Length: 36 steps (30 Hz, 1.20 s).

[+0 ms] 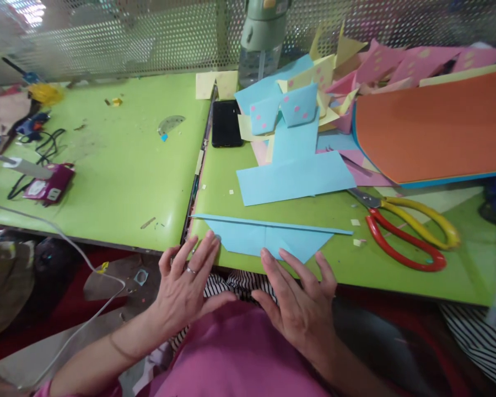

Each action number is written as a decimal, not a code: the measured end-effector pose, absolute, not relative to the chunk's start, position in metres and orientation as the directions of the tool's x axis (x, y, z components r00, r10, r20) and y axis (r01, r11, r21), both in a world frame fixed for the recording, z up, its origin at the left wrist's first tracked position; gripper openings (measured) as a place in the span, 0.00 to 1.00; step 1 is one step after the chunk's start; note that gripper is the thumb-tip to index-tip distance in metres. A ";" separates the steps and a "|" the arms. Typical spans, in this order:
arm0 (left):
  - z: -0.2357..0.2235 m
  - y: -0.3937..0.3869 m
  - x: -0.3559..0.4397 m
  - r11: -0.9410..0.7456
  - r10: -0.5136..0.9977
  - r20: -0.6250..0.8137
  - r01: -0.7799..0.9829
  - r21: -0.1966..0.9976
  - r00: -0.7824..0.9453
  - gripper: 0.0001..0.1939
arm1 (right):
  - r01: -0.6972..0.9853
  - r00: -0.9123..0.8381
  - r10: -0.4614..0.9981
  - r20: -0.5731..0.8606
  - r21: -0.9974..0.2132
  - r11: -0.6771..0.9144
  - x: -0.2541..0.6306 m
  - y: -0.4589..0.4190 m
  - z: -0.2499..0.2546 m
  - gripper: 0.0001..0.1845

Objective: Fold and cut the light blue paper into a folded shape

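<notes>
A folded light-blue paper [248, 236] lies at the front edge of the green table, with a narrow folded strip along its far side. My left hand [186, 281] is open at its left end, fingers stretched toward the table edge. Fingers apart, my right hand [300, 298] is open by its lower edge, the fingertips close to or touching the paper; I cannot tell which. Behind it lies a flat light-blue strip [293, 177]. Scissors [376, 212] with one red and one yellow handle rest to the right.
A black phone [226, 124] lies near the table seam, with a water bottle [262, 47] behind it. Cut and folded papers with dots [300, 105] pile up beside orange sheets [438, 127]. At left are a purple power strip [49, 184], a cable and a protractor [171, 124].
</notes>
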<state>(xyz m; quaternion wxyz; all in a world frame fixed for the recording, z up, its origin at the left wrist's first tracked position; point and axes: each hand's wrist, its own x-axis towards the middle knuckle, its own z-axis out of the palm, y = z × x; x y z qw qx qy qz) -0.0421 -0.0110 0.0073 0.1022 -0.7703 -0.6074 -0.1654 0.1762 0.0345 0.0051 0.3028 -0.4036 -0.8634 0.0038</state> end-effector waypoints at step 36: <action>0.062 0.099 0.012 0.083 0.964 -0.191 -0.475 0.876 -0.184 0.22 | 0.691 -0.044 0.601 0.798 -0.411 0.595 0.206 0.108 0.072 0.53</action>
